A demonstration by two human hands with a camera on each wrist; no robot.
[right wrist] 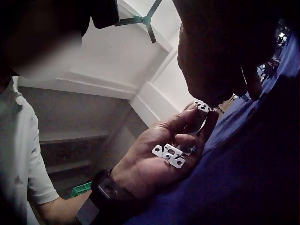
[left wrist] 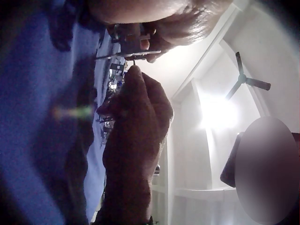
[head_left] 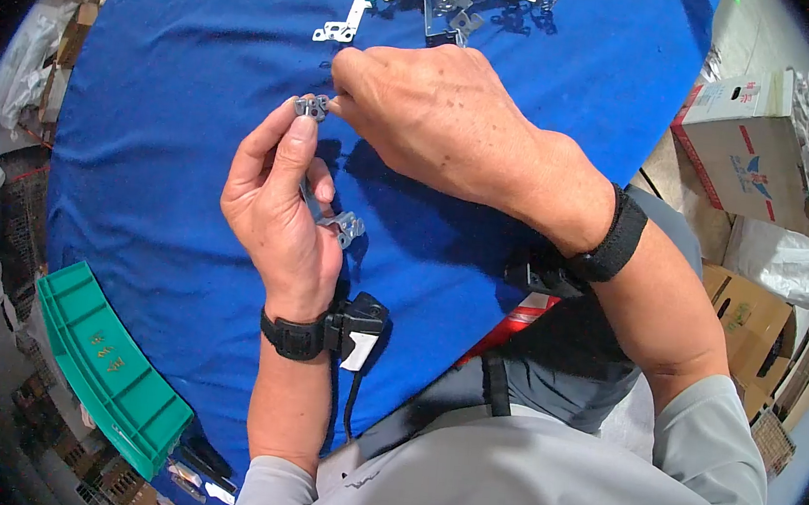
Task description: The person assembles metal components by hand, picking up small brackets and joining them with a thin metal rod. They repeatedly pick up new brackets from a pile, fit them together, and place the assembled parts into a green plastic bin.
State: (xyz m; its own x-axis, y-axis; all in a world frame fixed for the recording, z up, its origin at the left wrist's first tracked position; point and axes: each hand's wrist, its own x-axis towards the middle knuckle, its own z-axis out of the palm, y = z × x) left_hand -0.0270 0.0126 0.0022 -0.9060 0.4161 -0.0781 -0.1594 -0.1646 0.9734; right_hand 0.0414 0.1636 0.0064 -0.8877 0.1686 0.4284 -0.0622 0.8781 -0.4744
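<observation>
A: That grey shirt point(head_left: 499, 486) sits nearest the head camera, across the bottom of the view. Where are the hands?

B: Both are over the blue-clothed worktop point(head_left: 172, 133). The left hand point(head_left: 279, 192) grips a metal bracket point(head_left: 348, 229); one holed end shows at the thumb and fingertips, the other lies by the heel of the palm.

A: And the right hand point(head_left: 437, 119)?

B: Curled, just beside the bracket's upper end, pinching a thin sliver point(left wrist: 134, 63) too small to identify.

A: Anything to read?

B: The white carton point(head_left: 750, 150) on the right carries a blue emblem between red bars, plus red characters on its top; they're too small to make out. The brown box point(head_left: 746, 324) below it bears a green print, equally illegible.

A: What's on the wrists?

B: Black straps point(head_left: 611, 233). A small camera on the left one has a white label point(head_left: 354, 350); whether it's printed, I can't tell.

A: Other parts?

B: More brackets point(head_left: 359, 5) lie heaped beyond the right hand. At the left edge, a green tray point(head_left: 142, 403) holds a few small brass-coloured pieces point(head_left: 106, 352).
</observation>
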